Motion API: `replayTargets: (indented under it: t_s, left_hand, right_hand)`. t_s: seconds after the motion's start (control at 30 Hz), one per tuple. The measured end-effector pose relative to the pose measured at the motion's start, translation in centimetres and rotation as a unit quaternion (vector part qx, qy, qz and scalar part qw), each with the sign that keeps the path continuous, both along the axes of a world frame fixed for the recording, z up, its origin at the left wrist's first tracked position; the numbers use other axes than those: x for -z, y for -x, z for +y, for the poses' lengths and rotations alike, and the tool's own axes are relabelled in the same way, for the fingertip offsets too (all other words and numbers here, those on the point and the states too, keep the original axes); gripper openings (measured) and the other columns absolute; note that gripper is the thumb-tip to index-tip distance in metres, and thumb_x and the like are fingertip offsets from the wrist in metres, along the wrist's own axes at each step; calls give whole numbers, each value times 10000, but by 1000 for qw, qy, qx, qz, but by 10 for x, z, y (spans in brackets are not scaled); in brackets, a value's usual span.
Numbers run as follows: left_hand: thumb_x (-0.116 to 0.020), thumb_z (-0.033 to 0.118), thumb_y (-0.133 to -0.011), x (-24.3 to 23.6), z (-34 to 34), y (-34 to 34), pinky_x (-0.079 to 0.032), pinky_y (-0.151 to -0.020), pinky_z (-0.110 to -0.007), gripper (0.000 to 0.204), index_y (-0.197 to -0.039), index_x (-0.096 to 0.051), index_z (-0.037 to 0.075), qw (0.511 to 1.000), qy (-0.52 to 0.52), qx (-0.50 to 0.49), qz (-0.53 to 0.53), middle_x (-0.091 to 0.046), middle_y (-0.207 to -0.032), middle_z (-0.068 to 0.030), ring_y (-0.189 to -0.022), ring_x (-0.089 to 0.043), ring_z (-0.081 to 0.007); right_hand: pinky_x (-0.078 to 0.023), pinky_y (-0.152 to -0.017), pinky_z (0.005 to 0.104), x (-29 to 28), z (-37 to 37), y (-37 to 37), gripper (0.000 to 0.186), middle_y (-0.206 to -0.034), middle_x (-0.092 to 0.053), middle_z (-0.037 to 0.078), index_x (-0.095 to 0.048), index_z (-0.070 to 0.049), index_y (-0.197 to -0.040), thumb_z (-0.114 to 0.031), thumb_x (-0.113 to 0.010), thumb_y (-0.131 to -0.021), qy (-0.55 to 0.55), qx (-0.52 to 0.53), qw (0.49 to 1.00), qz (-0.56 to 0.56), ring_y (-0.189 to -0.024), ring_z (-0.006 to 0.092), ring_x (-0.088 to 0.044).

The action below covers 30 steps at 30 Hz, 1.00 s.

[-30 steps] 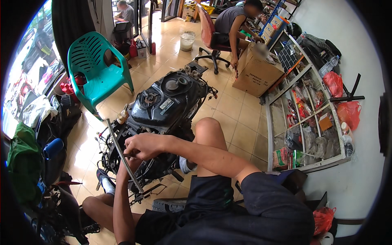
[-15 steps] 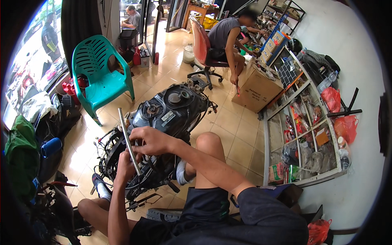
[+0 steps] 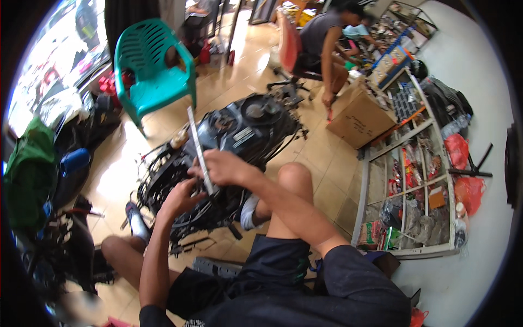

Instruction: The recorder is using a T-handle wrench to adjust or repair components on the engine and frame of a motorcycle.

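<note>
A long, straight silvery metal rod (image 3: pixel 197 141) slants across the front of a stripped dark motorcycle body (image 3: pixel 231 128). My right hand (image 3: pixel 223 167) is closed at the rod's middle, its fingers bent round it. Just below and to the left, my left hand (image 3: pixel 182 198) has its fingers apart, close to the rod's lower end, with nothing visible in it. Loose cables and frame parts (image 3: pixel 163 180) lie bare beneath both hands. What the rod's lower part meets, if anything, is hidden.
A green plastic chair (image 3: pixel 150 65) stands beyond the motorcycle. At the right are a cardboard box (image 3: pixel 362 114) and a glass display case (image 3: pixel 406 188) of bagged parts. A person (image 3: pixel 324 46) sits on a red chair behind the box. Another dark motorcycle (image 3: pixel 71 245) is at the left.
My left hand has loosened from the rod and its fingers have opened. The rod stays in my right hand. The whole view has shifted, with the scene sliding right and up.
</note>
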<state>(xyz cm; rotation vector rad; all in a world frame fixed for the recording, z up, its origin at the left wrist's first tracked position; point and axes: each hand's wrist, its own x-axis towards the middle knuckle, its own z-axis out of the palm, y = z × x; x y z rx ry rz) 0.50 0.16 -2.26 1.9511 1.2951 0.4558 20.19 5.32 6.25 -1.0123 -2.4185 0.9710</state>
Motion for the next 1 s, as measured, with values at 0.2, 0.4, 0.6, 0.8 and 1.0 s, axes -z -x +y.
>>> replayTargets:
  t_s: [0.2, 0.4, 0.6, 0.8, 1.0]
  left_hand:
    - [-706, 321, -879, -10, -2, -10, -520, -817, -475, 361, -1030, -656, -3, 1000, 1, -12, 9, -679, -1004, -230, -963, -644, -421]
    - [-711, 443, -872, -10, -10, -8, -532, -794, -448, 458, -1047, -677, 20, 999, -23, 26, -4, -692, -1031, -220, -957, -673, -377]
    - [-728, 344, -896, -51, -21, -13, -511, -684, -371, 383, -1004, -671, -19, 992, 91, 46, -80, -697, -833, -130, -717, -654, -236]
    - [-687, 235, -949, -57, -30, -19, -447, -624, -257, 256, -930, -627, -13, 934, 171, -21, -312, -640, -765, -5, -692, -566, -59]
    - [-626, 190, -992, -44, -24, -14, -503, -743, -264, 212, -1032, -636, -18, 915, 201, -29, -350, -673, -840, -33, -792, -641, -102]
  right_hand:
    - [-545, -740, 383, -5, -6, 3, 244, -912, -726, 171, -660, 15, -933, -225, -619, -961, -43, 141, 987, 69, -883, 310, -718]
    - [-443, -499, 316, -22, 0, -3, 485, -605, -590, 90, -641, 24, -787, -391, -548, -1021, 0, 266, 956, 127, -507, 161, -580]
    - [-494, -493, 302, 1, 13, -18, 438, -636, -595, 54, -641, -18, -798, -388, -554, -1015, 261, 308, 888, 221, -479, 133, -549]
    - [-436, -507, 233, 4, 19, -16, 284, -703, -635, 64, -608, -58, -890, -316, -572, -1004, 382, 306, 796, 357, -513, 114, -514]
    - [-448, -546, 216, -10, 9, -10, 153, -794, -688, 63, -622, -64, -977, -213, -588, -973, 317, 305, 835, 330, -586, 85, -548]
